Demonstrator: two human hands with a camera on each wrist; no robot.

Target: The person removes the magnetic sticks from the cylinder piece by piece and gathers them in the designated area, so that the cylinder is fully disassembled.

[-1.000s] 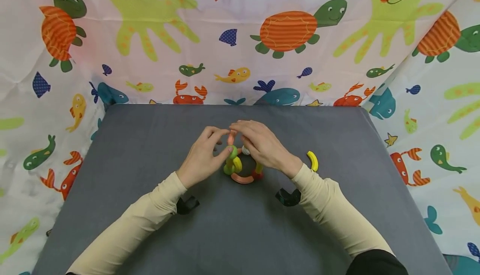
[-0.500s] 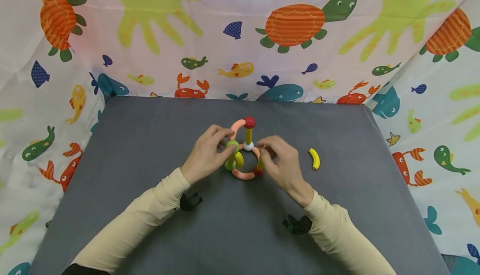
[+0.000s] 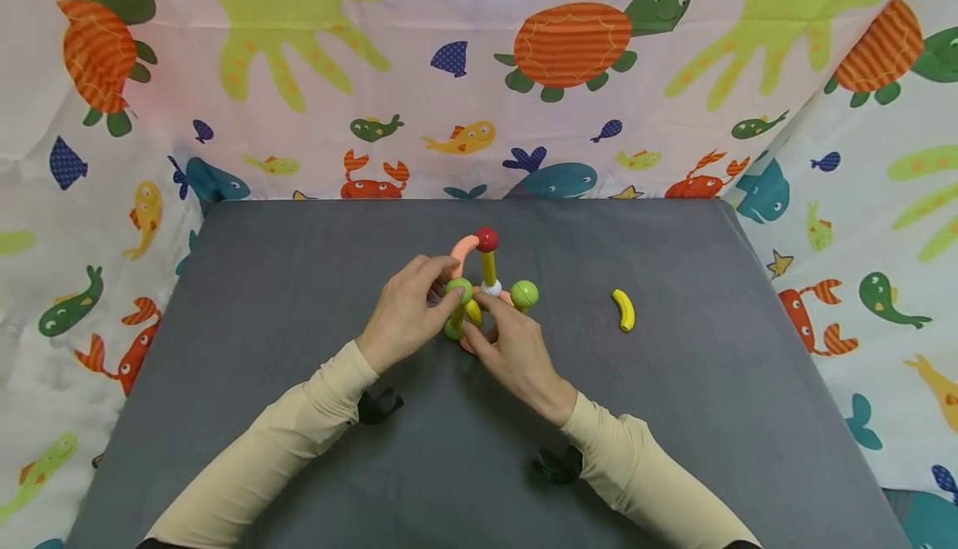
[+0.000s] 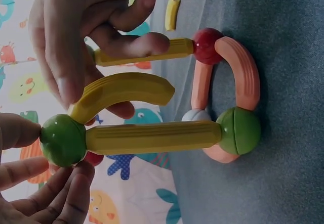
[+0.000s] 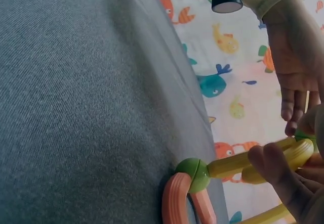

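A toy frame of balls and ribbed sticks stands on the table. My left hand (image 3: 407, 308) pinches the green ball (image 4: 63, 140) atop an upright straight yellow stick (image 4: 152, 138). From that ball a curved yellow stick (image 4: 126, 85) juts out, and my right hand (image 3: 520, 349) grips it between thumb and fingers. Below are another green ball (image 4: 240, 130), a red ball (image 4: 207, 45), a white ball (image 3: 491, 288) and curved coral sticks (image 4: 240, 72). A coral arc (image 3: 464, 251) rises behind the left fingers to a higher red ball (image 3: 487, 239). Another green ball (image 3: 525, 294) tops the right-hand upright.
One loose curved yellow stick (image 3: 624, 310) lies to the right on the grey table (image 3: 718, 399). A curtain (image 3: 299, 150) printed with sea animals hangs behind and beside the table. Dark wrist cameras (image 3: 557, 466) hang under both sleeves.
My right hand has come down from the top of the coral arc, passed the right upright, and moved left onto the curved yellow stick. My left hand stays at the green ball.
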